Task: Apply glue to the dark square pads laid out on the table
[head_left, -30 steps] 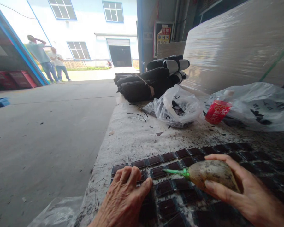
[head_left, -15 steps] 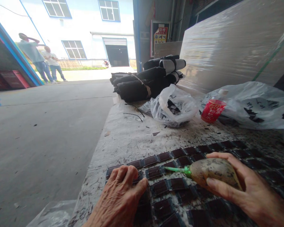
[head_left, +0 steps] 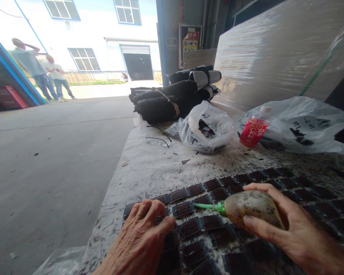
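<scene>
My right hand (head_left: 278,221) is wrapped round a stained, yellowish squeeze bottle (head_left: 250,209). The bottle lies nearly level, its green nozzle (head_left: 209,207) pointing left over the dark rectangular pieces. These pieces (head_left: 179,195) are brown-black with clear-looking edges, laid out in several rows on the table. On the left end of the rows rests my left hand (head_left: 145,233), palm down, fingers bent and thumb apart from them. Its fingertips partly hide the pieces under them. Whether the nozzle tip touches a piece, I cannot tell. Thin shiny lines show on some pieces.
Behind the rows are an open plastic bag (head_left: 206,131), a red-labelled bottle (head_left: 253,131) and another plastic bag (head_left: 301,126). Black rolls (head_left: 166,101) are stacked at the table's far end. A wrapped pallet (head_left: 269,57) stands right. Two people (head_left: 34,67) stand outside, far left.
The whole view has shifted slightly, so things sit a little further left. My right hand keeps its hold on the squeeze bottle, and my left hand stays on the pieces.
</scene>
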`<action>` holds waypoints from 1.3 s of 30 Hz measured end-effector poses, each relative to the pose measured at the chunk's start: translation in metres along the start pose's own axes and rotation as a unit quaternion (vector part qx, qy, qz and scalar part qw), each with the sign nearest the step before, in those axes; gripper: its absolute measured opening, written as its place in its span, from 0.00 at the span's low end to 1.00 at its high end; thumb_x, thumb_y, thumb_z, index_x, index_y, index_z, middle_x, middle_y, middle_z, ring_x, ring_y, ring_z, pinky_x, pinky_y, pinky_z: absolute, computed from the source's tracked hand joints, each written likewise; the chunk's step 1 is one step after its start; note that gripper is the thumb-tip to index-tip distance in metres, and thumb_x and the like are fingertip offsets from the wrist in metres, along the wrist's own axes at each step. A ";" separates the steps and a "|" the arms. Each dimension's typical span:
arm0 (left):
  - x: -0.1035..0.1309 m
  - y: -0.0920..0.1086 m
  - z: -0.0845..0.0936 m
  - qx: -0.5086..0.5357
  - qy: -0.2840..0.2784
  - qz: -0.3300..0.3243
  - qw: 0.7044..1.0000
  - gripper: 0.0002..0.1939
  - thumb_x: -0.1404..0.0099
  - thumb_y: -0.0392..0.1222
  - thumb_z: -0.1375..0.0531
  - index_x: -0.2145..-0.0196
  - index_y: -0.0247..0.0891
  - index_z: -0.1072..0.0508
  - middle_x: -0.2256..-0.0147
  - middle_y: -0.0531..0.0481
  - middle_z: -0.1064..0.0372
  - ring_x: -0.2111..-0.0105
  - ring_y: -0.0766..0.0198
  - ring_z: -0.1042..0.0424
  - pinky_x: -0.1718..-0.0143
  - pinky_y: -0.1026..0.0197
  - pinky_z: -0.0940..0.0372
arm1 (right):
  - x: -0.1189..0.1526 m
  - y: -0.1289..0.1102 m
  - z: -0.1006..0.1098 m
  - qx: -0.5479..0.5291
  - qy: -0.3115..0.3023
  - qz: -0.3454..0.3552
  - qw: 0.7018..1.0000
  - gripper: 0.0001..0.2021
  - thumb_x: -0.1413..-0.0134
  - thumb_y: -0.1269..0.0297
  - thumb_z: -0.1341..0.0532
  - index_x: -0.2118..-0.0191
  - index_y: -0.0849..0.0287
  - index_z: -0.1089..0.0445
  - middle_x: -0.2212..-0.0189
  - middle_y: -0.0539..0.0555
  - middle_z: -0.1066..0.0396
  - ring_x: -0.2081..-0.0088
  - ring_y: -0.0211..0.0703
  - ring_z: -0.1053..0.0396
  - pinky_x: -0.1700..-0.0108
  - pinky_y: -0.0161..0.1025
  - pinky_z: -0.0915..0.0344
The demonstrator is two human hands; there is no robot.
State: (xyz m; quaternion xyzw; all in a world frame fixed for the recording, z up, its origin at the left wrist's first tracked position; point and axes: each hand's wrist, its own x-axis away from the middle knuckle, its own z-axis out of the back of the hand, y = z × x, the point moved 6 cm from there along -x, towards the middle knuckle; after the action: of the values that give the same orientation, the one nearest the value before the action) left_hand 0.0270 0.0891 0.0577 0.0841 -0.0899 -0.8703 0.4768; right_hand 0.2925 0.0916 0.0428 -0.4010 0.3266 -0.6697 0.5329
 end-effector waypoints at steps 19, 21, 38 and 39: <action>-0.026 0.027 -0.010 -0.032 -0.048 -0.025 0.998 0.27 0.46 0.26 0.49 0.52 0.50 0.36 0.60 0.47 0.43 0.60 0.54 0.46 0.58 0.49 0.45 | 0.001 -0.008 0.000 -0.002 0.026 -0.007 1.000 0.29 0.63 0.49 0.37 0.52 0.55 0.39 0.64 0.53 0.29 0.66 0.48 0.29 0.67 0.36 0.30; -0.028 0.026 -0.013 -0.034 -0.052 -0.029 0.998 0.27 0.46 0.26 0.49 0.51 0.50 0.37 0.59 0.47 0.43 0.60 0.54 0.45 0.58 0.49 0.45 | 0.002 -0.010 0.003 0.003 0.056 -0.007 0.998 0.30 0.66 0.48 0.37 0.54 0.56 0.38 0.64 0.54 0.29 0.66 0.48 0.29 0.67 0.37 0.31; -0.033 0.024 -0.011 0.020 -0.073 -0.005 0.997 0.27 0.50 0.28 0.49 0.55 0.54 0.33 0.57 0.49 0.41 0.57 0.51 0.44 0.55 0.49 0.46 | -0.008 0.013 0.021 0.042 0.063 0.032 0.997 0.28 0.61 0.46 0.36 0.53 0.53 0.35 0.58 0.53 0.30 0.62 0.47 0.30 0.63 0.36 0.32; -0.034 0.024 -0.012 0.022 -0.074 -0.005 0.997 0.28 0.50 0.28 0.50 0.55 0.54 0.34 0.58 0.48 0.41 0.57 0.51 0.44 0.55 0.49 0.47 | -0.008 0.014 0.021 0.040 0.060 0.030 0.997 0.28 0.61 0.46 0.36 0.52 0.53 0.35 0.59 0.53 0.30 0.62 0.47 0.30 0.63 0.36 0.32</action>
State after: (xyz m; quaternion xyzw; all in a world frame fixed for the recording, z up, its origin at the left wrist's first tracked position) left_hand 0.0675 0.1036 0.0539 0.0299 -0.1434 -0.8745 0.4624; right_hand 0.3185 0.0960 0.0389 -0.3289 0.3427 -0.6886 0.5479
